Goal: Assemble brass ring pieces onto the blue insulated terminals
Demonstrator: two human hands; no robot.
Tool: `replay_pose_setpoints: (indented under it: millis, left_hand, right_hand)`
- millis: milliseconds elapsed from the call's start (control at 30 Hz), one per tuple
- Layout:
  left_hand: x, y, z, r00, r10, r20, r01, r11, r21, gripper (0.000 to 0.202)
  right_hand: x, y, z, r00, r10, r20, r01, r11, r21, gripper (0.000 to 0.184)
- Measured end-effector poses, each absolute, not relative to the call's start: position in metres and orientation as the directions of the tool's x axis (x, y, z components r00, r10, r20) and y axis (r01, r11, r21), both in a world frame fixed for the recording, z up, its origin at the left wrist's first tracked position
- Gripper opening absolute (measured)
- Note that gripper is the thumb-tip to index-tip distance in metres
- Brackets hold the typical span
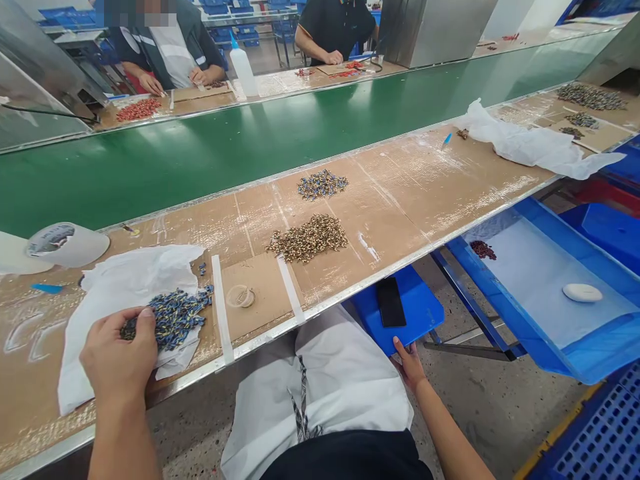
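In the head view, the left hand curls over a pile of small blue parts on white paper, near the front edge of the worktop; whether it pinches any, I cannot tell. They look light, hard and apt to scatter: best held 1 at a time, mid-body. The right hand touches the blue stool's edge, grip unclear.

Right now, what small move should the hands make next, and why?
Probably lift the right hand from the flat blue plastic surface to the brown table: it touches that surface's edge, while the left hand is at the pile of small blue-and-yellow pieces.
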State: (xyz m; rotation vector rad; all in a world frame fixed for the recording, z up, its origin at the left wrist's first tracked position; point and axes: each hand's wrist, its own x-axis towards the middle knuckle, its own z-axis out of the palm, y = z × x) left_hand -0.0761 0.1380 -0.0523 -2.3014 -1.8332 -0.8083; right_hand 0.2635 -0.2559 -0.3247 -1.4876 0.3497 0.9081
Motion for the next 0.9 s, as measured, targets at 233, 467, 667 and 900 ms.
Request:
replay_pose_setpoints:
  millis: [233,467,667,900]
  left_hand:
    - [-0.073,0.135,-0.048,0.106,0.895,0.433,0.93,-0.244,0.276,0.04]
    - [-0.073,0.136,-0.049,0.119,0.891,0.438,0.928,-0.256,0.269,0.039]
    - [-0.075,0.137,-0.049,0.095,0.889,0.448,0.929,-0.241,0.282,0.039]
    - [-0.08,0.133,-0.047,0.134,0.885,0.445,0.925,-0.273,0.264,0.034]
  right_hand:
    - [0.275,-0.264,-0.326,0.664,0.234,-0.71,-0.689,-0.178,-0.703,0.134]
    - [0.286,-0.263,-0.327,0.658,0.277,-0.7,-0.688,-0.155,-0.709,0.136]
    - [0.281,-0.256,-0.327,0.677,0.304,-0.671,-0.664,-0.142,-0.734,0.139]
    - [0.285,-0.225,-0.337,0.701,0.346,-0.623,-0.61,-0.162,-0.776,0.138]
